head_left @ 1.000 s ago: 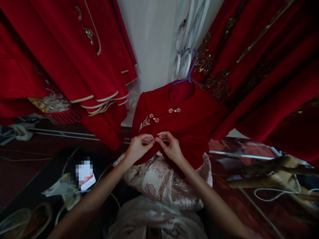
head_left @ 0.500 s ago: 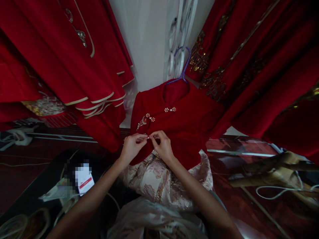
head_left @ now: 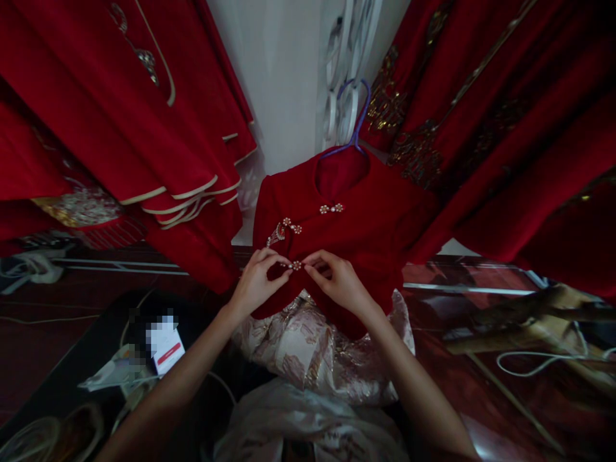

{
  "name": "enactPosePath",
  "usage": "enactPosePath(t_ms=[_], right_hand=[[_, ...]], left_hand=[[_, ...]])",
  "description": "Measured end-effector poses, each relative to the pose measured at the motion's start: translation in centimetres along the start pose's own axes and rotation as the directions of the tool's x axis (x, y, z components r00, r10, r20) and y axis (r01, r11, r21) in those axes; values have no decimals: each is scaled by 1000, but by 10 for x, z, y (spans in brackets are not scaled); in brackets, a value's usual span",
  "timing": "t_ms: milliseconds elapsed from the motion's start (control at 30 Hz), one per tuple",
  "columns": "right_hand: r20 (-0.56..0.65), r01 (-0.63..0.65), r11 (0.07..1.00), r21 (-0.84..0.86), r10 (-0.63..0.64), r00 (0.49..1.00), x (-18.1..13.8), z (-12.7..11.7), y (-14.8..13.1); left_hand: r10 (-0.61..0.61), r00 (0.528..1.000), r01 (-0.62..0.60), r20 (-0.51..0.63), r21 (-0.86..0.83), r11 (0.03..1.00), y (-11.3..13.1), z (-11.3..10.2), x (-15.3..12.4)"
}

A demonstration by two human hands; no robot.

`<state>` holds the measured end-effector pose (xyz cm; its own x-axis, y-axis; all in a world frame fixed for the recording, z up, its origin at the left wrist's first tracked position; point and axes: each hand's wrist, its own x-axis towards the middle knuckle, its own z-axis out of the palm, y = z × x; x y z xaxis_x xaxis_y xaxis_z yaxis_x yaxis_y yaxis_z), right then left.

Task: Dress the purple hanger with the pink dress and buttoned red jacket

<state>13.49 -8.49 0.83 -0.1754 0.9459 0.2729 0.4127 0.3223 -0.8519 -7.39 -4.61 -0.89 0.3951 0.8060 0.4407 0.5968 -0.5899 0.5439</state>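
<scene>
Pearl clasp (head_left: pixel 297 264) pinched between both hands' fingers (head_left: pixel 285 268), half hidden; red jacket's (head_left: pixel 370 237) hem unseen.

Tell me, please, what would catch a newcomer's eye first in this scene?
Probably the red top on a purple hanger at the centre, with pearl clasps down its front. Both hands meet on it: the left hand and right hand pinch one clasp between their fingertips. Red garments hang on either side, and pale brocade cloth lies just below the hands.
</scene>
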Motion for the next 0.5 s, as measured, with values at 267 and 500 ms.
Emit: enactPosePath(t_ms=[267,500], right_hand=[[26,30,988,-151,-26,999,3,21,29],[36,38,990,-135,-33,999,3,21,29]], left_hand=[[-34,999,34,-1,-57,998,-3,20,-5],[-38,999,36,-28,-62,997,-1,26,-7]])
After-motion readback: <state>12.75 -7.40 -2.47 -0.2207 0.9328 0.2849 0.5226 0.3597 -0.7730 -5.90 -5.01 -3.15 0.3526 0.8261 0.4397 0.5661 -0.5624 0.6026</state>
